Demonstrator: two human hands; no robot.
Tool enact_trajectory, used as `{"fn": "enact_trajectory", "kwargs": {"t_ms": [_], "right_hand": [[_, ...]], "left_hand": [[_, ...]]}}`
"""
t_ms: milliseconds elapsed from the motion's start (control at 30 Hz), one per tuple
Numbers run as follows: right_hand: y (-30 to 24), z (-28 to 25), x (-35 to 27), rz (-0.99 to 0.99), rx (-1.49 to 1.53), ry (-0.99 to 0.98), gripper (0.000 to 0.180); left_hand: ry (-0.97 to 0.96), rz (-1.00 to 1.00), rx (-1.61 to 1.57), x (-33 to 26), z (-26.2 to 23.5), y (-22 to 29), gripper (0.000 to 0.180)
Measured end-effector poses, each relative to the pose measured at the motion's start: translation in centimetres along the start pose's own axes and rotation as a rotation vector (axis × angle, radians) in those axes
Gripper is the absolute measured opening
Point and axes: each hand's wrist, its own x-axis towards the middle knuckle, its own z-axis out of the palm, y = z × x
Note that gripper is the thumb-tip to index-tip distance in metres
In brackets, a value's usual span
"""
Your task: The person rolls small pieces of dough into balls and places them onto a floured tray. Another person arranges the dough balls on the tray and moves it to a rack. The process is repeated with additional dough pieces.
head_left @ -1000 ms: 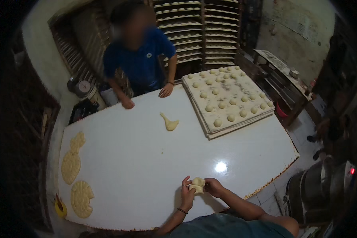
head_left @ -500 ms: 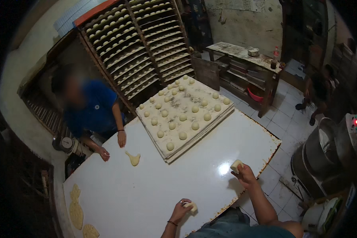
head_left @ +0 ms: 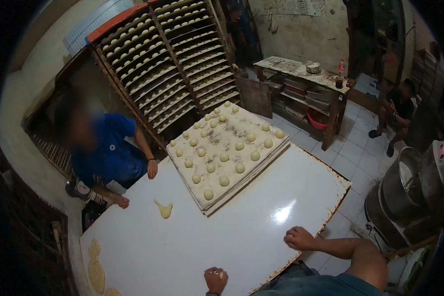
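I see the left hand [head_left: 215,279] clenched on one dough piece [head_left: 219,274]; right hand [head_left: 298,238] loosely curled, knuckles on the glossy white worktop [head_left: 222,232]. About 24 round dough balls [head_left: 240,167] ahead.

The left hand [head_left: 215,279] is curling around something pale, its grip hiding what that is (likely dough, too small to tell). The lower edge is cutting off the wrist. Flat dough pieces [head_left: 96,270] are running out of view at the table [head_left: 192,246] corner. The co-worker's face is blurring.
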Motion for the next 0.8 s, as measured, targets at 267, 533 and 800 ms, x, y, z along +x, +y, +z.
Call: {"fn": "enact_trajectory", "kwargs": {"t_ms": [267,533,800], "right_hand": [[-4.0,3.7,4.6,0.199,-0.029,0.284,0.008],[1.9,5.5,9.7,0.631,0.022,0.456,0.01],[3.0,0.6,6.9,0.252,-0.226,0.327,0.006]], "left_hand": [[0.434,0.002,-0.134,3.7,3.2,6.3,0.007],[0.578,-0.488,-0.413,10.7,0.6,4.3,0.008],[0.672,-0.33,-0.071,6.2,0.1,-2.3,0.001]]}}
